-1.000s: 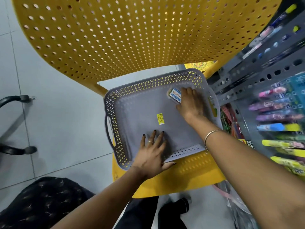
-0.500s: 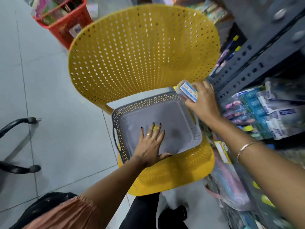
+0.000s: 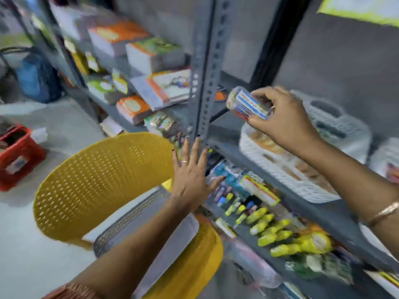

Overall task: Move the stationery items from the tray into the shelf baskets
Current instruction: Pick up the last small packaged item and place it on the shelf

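Note:
My right hand (image 3: 282,119) is shut on a small clear pack with a blue and white label (image 3: 248,103), held in the air just above the left end of a white woven shelf basket (image 3: 278,167). My left hand (image 3: 192,175) is open with fingers spread, hovering in front of the grey shelf post (image 3: 207,67) and holding nothing. The grey perforated tray (image 3: 129,229) lies on the seat of the yellow chair (image 3: 97,180), partly hidden by my left forearm. The view is blurred.
A second white basket (image 3: 386,160) stands at the right edge. Below the basket shelf lie yellow and blue pens (image 3: 269,225). Stacks of books (image 3: 151,55) fill the left shelves. A red crate (image 3: 17,152) sits on the floor at far left.
My right hand has lifted the labelled pack from the tray up to the white shelf basket. My left hand has left the tray and risen. The view has swung up to the shelves.

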A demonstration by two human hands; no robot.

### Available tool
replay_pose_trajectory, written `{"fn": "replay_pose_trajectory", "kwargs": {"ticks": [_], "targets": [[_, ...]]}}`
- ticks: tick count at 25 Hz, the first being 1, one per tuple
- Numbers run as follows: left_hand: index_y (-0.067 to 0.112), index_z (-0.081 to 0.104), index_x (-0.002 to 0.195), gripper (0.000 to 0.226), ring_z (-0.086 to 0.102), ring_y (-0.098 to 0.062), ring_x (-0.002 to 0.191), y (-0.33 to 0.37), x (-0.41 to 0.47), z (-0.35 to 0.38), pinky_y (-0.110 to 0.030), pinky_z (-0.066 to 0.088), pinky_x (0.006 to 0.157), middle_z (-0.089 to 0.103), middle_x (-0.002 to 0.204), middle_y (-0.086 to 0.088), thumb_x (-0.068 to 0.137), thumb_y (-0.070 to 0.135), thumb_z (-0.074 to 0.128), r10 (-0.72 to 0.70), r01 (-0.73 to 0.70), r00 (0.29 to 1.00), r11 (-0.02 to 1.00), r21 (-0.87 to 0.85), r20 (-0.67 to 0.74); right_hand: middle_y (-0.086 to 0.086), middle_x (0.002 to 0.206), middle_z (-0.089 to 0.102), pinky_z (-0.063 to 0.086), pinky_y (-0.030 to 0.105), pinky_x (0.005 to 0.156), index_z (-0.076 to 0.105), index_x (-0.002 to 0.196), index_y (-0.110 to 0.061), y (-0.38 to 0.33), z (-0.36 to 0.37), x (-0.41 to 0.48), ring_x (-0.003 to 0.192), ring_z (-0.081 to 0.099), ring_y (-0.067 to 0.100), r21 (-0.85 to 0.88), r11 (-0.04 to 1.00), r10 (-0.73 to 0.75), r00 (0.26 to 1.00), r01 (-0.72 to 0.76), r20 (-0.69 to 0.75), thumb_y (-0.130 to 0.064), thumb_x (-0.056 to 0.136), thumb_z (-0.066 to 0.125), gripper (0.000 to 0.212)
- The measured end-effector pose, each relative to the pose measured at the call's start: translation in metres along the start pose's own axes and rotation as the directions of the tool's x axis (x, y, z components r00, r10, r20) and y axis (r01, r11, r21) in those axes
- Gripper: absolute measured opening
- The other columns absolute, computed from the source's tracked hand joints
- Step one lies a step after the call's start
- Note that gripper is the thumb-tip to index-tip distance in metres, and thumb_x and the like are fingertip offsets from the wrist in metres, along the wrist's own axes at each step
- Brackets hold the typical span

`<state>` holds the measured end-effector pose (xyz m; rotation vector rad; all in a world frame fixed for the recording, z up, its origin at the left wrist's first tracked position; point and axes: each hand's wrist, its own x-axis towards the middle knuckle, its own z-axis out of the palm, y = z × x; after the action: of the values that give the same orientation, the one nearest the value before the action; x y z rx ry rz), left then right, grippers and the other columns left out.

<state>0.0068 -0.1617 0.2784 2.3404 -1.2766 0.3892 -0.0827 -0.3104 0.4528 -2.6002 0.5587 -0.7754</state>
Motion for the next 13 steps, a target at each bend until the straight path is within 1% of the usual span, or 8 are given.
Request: {"fn": "replay_pose_trajectory", "kwargs": {"ticks": [2, 3, 5, 6, 7, 9, 11, 13], "targets": [[0.005, 0.046, 0.134, 0.08, 0.01, -0.033, 0.14, 0.046, 0.03, -0.016, -0.06, 0.01, 0.107, 0.027, 0.151, -0.017, 0.083, 0.067, 0.037, 0.105, -0.112, 0.989, 0.992, -0.061, -0.104, 0.021, 0.106, 0.062, 0.038, 0.029, 0.081, 0.062, 0.111, -0.006, 0.022, -0.054, -0.009, 0.098, 0.057, 0.033, -0.066, 0.993, 0.09, 0.994, -0.094, -0.057, -0.017, 0.07, 0.072, 0.043], [0.005, 0.044, 0.135, 0.08, 0.009, -0.033, 0.141, 0.069, 0.04, -0.021, -0.06, 0.012, 0.107, 0.026, 0.151, -0.016, 0.086, 0.067, 0.033, 0.155, -0.169, 0.979, 0.981, -0.096, -0.135, 0.02, 0.107, 0.061, 0.04, 0.031, 0.082, 0.062, 0.112, -0.006, 0.035, -0.078, -0.017, 0.099, 0.057, 0.033, -0.08, 0.986, 0.143, 0.988, -0.148, -0.067, -0.021, 0.069, 0.073, 0.046], [0.005, 0.039, 0.137, 0.078, 0.01, -0.034, 0.14, 0.125, 0.051, -0.028, -0.058, 0.013, 0.107, 0.025, 0.151, -0.017, 0.088, 0.065, 0.031, 0.26, -0.293, 0.946, 0.941, -0.17, -0.195, 0.019, 0.107, 0.063, 0.04, 0.03, 0.079, 0.062, 0.11, -0.005, 0.062, -0.13, -0.043, 0.099, 0.058, 0.032, -0.127, 0.97, 0.197, 0.977, -0.206, -0.079, -0.045, 0.061, 0.066, 0.064], [0.005, 0.037, 0.137, 0.077, 0.012, -0.035, 0.14, 0.154, 0.05, -0.03, -0.057, 0.014, 0.107, 0.026, 0.151, -0.018, 0.089, 0.065, 0.03, 0.313, -0.355, 0.924, 0.916, -0.187, -0.221, 0.018, 0.107, 0.064, 0.04, 0.029, 0.078, 0.062, 0.109, -0.004, 0.077, -0.152, -0.059, 0.099, 0.058, 0.031, -0.147, 0.962, 0.219, 0.972, -0.229, -0.086, -0.052, 0.057, 0.059, 0.071], [0.005, 0.036, 0.136, 0.076, 0.015, -0.036, 0.139, 0.191, 0.047, -0.031, -0.056, 0.015, 0.106, 0.028, 0.149, -0.019, 0.09, 0.065, 0.028, 0.375, -0.425, 0.894, 0.882, -0.202, -0.245, 0.017, 0.108, 0.064, 0.04, 0.028, 0.078, 0.062, 0.11, -0.005, 0.093, -0.18, -0.081, 0.1, 0.059, 0.031, -0.17, 0.945, 0.261, 0.957, -0.28, -0.125, -0.054, 0.058, 0.058, 0.071], [0.006, 0.038, 0.135, 0.074, 0.019, -0.036, 0.137, 0.257, 0.03, -0.028, -0.054, 0.015, 0.106, 0.031, 0.148, -0.018, 0.09, 0.065, 0.028, 0.468, -0.521, 0.847, 0.828, -0.21, -0.253, 0.018, 0.116, 0.063, 0.037, 0.026, 0.078, 0.059, 0.114, -0.007, 0.121, -0.226, -0.121, 0.108, 0.057, 0.031, -0.202, 0.9, 0.354, 0.918, -0.387, -0.18, -0.044, 0.069, 0.067, 0.059], [0.005, 0.041, 0.137, 0.076, 0.02, -0.035, 0.137, 0.321, 0.011, -0.02, -0.054, 0.015, 0.107, 0.032, 0.147, -0.02, 0.088, 0.063, 0.033, 0.54, -0.575, 0.817, 0.782, -0.241, -0.201, 0.018, 0.121, 0.062, 0.032, 0.025, 0.081, 0.058, 0.117, -0.004, 0.147, -0.265, -0.163, 0.116, 0.054, 0.029, -0.26, 0.853, 0.411, 0.89, -0.452, -0.197, -0.038, 0.077, 0.066, 0.053], [0.006, 0.039, 0.138, 0.077, 0.021, -0.035, 0.136, 0.391, -0.01, -0.011, -0.054, 0.015, 0.107, 0.034, 0.146, -0.021, 0.089, 0.064, 0.029, 0.603, -0.621, 0.783, 0.744, -0.247, -0.151, 0.022, 0.114, 0.064, 0.036, 0.03, 0.084, 0.063, 0.108, -0.001, 0.179, -0.307, -0.209, 0.109, 0.057, 0.034, -0.297, 0.813, 0.44, 0.862, -0.501, -0.252, -0.036, 0.077, 0.068, 0.047]]}}
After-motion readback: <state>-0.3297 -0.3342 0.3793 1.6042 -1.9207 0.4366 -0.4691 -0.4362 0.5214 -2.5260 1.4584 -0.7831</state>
